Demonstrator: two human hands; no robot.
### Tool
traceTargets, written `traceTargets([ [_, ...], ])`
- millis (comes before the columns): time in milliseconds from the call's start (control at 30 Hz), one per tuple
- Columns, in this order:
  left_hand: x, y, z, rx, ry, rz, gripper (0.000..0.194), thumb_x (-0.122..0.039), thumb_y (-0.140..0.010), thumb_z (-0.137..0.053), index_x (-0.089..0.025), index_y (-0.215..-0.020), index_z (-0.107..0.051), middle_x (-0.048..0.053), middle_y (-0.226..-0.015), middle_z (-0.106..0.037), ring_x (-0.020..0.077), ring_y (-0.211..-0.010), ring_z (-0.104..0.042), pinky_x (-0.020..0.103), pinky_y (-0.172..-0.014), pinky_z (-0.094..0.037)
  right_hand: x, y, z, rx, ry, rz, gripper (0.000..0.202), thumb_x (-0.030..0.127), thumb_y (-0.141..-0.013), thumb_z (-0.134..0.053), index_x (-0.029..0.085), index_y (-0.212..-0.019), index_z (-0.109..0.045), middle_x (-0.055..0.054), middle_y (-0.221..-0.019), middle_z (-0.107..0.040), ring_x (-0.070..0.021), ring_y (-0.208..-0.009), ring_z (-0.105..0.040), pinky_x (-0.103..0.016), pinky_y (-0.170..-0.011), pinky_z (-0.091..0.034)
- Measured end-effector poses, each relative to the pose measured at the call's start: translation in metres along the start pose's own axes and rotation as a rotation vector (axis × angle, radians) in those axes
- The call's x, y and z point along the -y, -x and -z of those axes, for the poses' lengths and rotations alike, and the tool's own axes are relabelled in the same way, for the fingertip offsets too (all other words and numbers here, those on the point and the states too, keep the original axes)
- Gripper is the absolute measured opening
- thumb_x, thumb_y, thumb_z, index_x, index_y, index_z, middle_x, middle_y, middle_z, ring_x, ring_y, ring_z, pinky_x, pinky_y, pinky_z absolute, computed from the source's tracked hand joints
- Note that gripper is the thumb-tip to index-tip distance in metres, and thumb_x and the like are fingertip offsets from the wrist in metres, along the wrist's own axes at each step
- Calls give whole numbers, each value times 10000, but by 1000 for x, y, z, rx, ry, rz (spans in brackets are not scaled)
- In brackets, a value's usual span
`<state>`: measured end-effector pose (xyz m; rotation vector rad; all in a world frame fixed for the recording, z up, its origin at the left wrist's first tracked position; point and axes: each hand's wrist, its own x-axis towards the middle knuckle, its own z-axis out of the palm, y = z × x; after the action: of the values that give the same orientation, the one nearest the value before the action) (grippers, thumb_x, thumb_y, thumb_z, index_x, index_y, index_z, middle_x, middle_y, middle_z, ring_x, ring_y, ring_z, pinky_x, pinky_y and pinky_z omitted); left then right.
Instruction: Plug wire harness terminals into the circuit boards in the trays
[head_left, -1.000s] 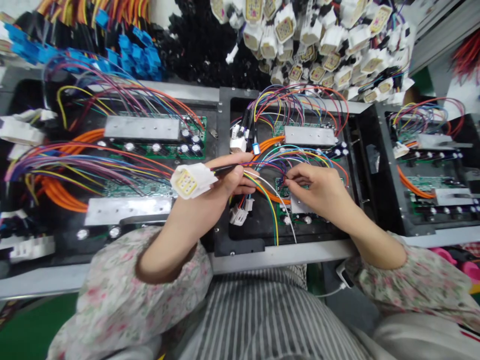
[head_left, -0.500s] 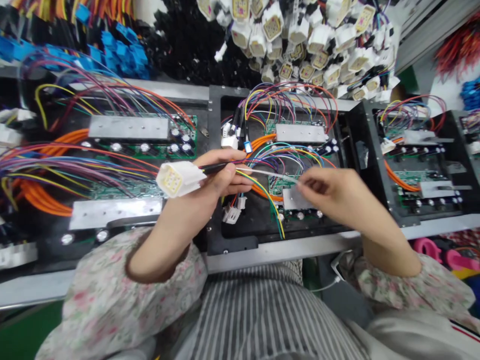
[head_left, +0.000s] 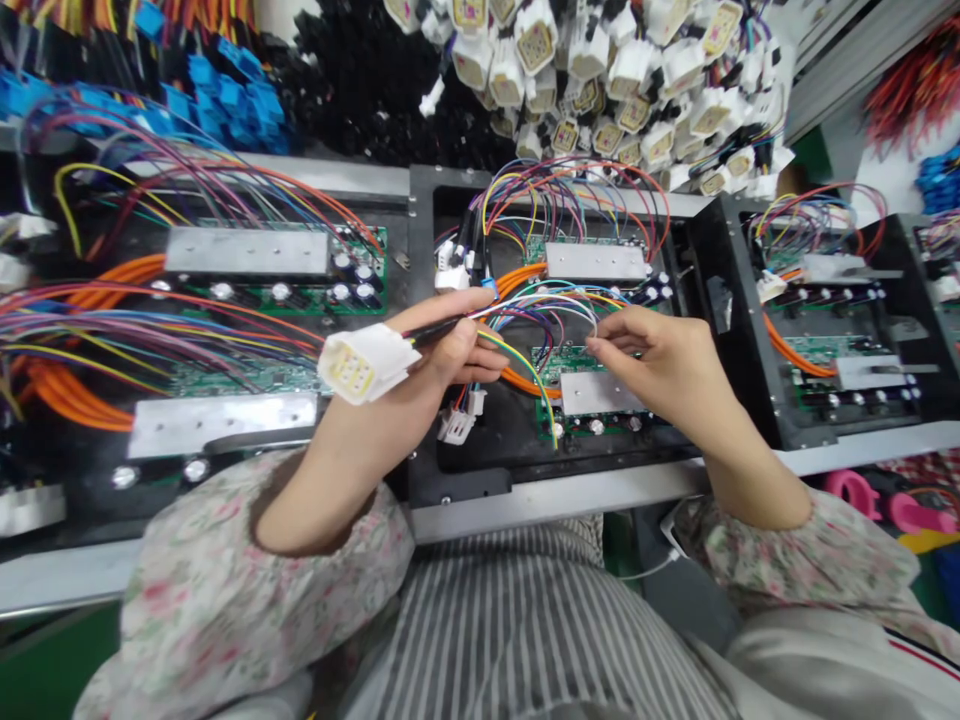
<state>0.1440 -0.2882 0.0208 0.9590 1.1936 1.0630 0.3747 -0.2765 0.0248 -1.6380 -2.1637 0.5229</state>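
Note:
My left hand is closed around the black-sleeved wires of a wiring harness, whose white connector sticks out at the left with its yellow face toward me. From that grip, yellow and green wires hang free to the lower right. My right hand pinches the end of a white wire over the circuit board; its very tip is hidden by the fingers. Below the pinch lies the lower circuit board with a silver heat sink, set in a black tray.
Upper board with its heat sink and looped orange cable sits behind my hands. More wired boards lie in trays on the left and right. White connectors and blue connectors are heaped at the back.
My right hand has moved slightly up, and the white wire now bows upward instead of running straight. My left hand keeps hold of the harness, its connector turned a little.

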Motion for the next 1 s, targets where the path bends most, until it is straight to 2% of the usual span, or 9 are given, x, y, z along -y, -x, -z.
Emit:
traceTargets([
  [233, 0, 0, 1, -16, -34, -14, 230, -279, -852, -658, -195, -1060, -710, 0, -741, -728, 125, -663, -717, 226, -658, -623, -5, -3, -1, 20, 31, 17, 54, 166, -809, -619, 190, -764, -638, -14, -684, -685, -148, -631, -648, -257, -600, -460],
  [367, 1, -1, 3, -14, -14, -18, 222, -264, -848, -663, -193, -1053, -709, -11, -731, -726, 104, -641, -709, 197, -639, -614, 7, 0, 5, 9, 76, -1, 184, 255, -838, -642, 189, -670, -607, 0, -598, -633, -118, -537, -566, -247, -533, -393],
  [433, 3, -2, 3, -7, -19, -12, 234, -259, -854, -649, -188, -1070, -702, -14, -733, -727, 99, -645, -710, 188, -640, -609, 17, 2, 6, 75, -20, 6, 198, 283, -850, -641, 183, -680, -624, 8, -601, -633, -102, -528, -552, -233, -521, -387],
  [533, 7, -4, 5, 12, -12, -17, 263, -292, -865, -631, -185, -1097, -692, -8, -754, -731, 99, -659, -713, 187, -648, -606, 29, 6, 5, 274, -144, 91, 111, 208, -839, -629, 176, -738, -665, 22, -625, -643, -88, -543, -556, -216, -537, -398],
  [600, 9, -5, 7, 21, -3, -29, 264, -310, -863, -637, -184, -1088, -695, -4, -754, -730, 100, -648, -707, 184, -629, -602, 31, 6, 2, 317, -163, 86, 122, 164, -832, -604, 175, -727, -665, 26, -614, -639, -85, -538, -549, -214, -536, -399],
  [700, 9, -4, 10, 39, -17, -30, 257, -295, -870, -632, -180, -1092, -689, -10, -695, -711, 99, -606, -689, 182, -581, -590, 29, 4, -1, 282, -213, -4, 122, 197, -844, -598, 173, -748, -670, 14, -650, -667, -90, -559, -574, -211, -540, -419],
  [833, 8, -3, 13, 54, -46, -24, 304, -323, -889, -599, -175, -1148, -660, -7, -681, -697, 96, -545, -650, 183, -515, -549, 28, 3, -3, 339, -222, 12, 106, 207, -828, -609, 177, -743, -664, 16, -634, -660, -98, -555, -586, -218, -536, -436],
  [1000, 6, -4, 13, 40, -181, -48, 329, -308, -878, -585, -158, -1159, -669, -21, -570, -644, 73, -407, -507, 173, -386, -408, 34, -2, -3, 116, -251, -39, 86, 211, -831, -615, 192, -751, -642, -5, -715, -691, -119, -611, -623, -235, -568, -488],
])
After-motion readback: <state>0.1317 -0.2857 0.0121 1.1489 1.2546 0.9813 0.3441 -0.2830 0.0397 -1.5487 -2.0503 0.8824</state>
